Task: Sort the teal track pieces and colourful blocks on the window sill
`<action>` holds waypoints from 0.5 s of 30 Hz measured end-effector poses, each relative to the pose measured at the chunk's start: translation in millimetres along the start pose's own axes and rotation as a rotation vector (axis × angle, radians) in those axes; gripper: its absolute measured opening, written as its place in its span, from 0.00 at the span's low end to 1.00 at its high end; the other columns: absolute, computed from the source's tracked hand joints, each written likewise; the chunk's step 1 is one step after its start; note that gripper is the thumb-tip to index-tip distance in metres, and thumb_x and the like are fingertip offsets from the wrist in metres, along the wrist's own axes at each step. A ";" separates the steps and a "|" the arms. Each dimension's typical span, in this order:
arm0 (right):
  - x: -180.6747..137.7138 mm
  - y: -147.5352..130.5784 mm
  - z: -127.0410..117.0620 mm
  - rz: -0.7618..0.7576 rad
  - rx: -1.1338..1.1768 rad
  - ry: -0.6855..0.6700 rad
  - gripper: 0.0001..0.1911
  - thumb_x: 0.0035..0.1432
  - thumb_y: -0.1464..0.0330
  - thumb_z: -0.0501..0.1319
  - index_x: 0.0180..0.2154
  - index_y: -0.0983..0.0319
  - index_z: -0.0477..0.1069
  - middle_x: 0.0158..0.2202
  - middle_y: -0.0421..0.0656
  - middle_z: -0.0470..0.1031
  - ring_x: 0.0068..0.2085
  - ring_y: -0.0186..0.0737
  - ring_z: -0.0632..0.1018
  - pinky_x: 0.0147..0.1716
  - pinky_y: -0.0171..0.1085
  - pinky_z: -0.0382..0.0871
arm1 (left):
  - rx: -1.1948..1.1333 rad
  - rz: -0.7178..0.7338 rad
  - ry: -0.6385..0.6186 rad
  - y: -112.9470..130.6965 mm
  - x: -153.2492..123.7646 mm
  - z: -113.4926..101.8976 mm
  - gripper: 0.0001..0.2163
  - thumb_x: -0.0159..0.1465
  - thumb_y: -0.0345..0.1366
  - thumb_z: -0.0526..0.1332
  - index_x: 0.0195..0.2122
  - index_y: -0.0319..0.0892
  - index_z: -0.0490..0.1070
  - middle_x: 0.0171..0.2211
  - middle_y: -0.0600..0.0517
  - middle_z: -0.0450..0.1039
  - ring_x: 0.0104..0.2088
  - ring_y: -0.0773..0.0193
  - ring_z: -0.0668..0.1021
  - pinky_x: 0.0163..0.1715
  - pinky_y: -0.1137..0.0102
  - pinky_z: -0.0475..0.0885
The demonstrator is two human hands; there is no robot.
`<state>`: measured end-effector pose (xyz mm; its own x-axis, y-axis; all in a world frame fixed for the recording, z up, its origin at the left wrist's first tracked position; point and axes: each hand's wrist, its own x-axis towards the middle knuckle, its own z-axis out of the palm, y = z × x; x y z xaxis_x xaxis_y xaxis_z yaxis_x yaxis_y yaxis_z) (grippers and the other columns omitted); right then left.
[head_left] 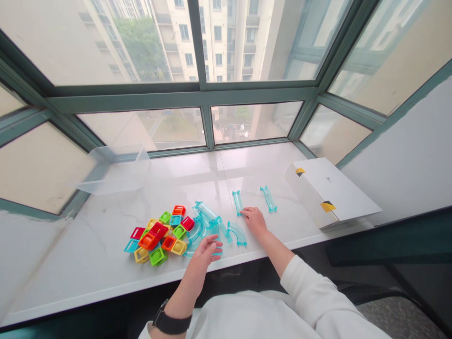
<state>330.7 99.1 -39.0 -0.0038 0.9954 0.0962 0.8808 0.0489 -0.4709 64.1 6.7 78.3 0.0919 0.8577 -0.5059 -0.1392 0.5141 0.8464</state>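
Observation:
My right hand (254, 219) has its fingertips closed on the near end of a straight, see-through turquoise track piece (238, 202) lying on the white ledge. To the right of that lies another straight turquoise track piece (269, 199), apart from my hand. My left hand (205, 252) hovers at the front, fingers apart and holding nothing, over the near side of a pile of turquoise track pieces (197, 228), some curved and some straight. A curved turquoise piece (237, 234) sits between my two hands. Left of the pile are several coloured hollow blocks (157, 232), partly heaped.
At the back left stands a clear plastic bin (118, 183). A white box (328, 188) with yellow-and-black tabs is on the right. Green-framed windows (183, 100) enclose the white ledge (95, 278), whose front edge runs just before my body.

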 end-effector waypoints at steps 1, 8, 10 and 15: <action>1.2 0.0 0.1 -0.002 0.001 0.000 0.24 0.64 0.79 0.57 0.50 0.50 0.82 0.54 0.42 0.81 0.53 0.49 0.75 0.56 0.46 0.68 | -0.001 0.000 -0.001 0.2 -0.3 0.3 0.25 0.56 0.51 0.70 0.51 0.44 0.76 0.45 0.43 0.80 0.43 0.53 0.81 0.42 0.62 0.75; 4.3 -1.1 0.8 -0.012 0.005 -0.002 0.24 0.64 0.79 0.57 0.50 0.50 0.83 0.53 0.43 0.81 0.53 0.49 0.75 0.56 0.46 0.69 | 0.002 -0.004 -0.004 0.6 -0.6 -1.1 0.25 0.57 0.51 0.70 0.51 0.43 0.77 0.45 0.43 0.80 0.43 0.53 0.82 0.42 0.62 0.76; 2.9 -1.3 0.8 -0.015 0.005 -0.001 0.24 0.64 0.79 0.57 0.50 0.51 0.83 0.53 0.43 0.81 0.53 0.49 0.75 0.56 0.46 0.69 | 0.004 -0.006 -0.003 0.3 -0.1 -1.7 0.25 0.57 0.51 0.70 0.51 0.43 0.77 0.45 0.42 0.80 0.43 0.53 0.82 0.42 0.62 0.76; 1.0 -2.6 0.2 -0.017 0.006 0.000 0.22 0.64 0.78 0.57 0.50 0.51 0.83 0.53 0.43 0.81 0.53 0.49 0.75 0.56 0.46 0.69 | 0.002 -0.005 -0.004 -0.4 0.8 -1.3 0.26 0.56 0.52 0.71 0.51 0.43 0.76 0.45 0.42 0.80 0.43 0.53 0.81 0.42 0.61 0.75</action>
<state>328.3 100.0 -37.8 -0.0187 0.9944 0.1041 0.8776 0.0662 -0.4749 62.9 7.2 77.3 0.0966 0.8548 -0.5099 -0.1362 0.5188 0.8440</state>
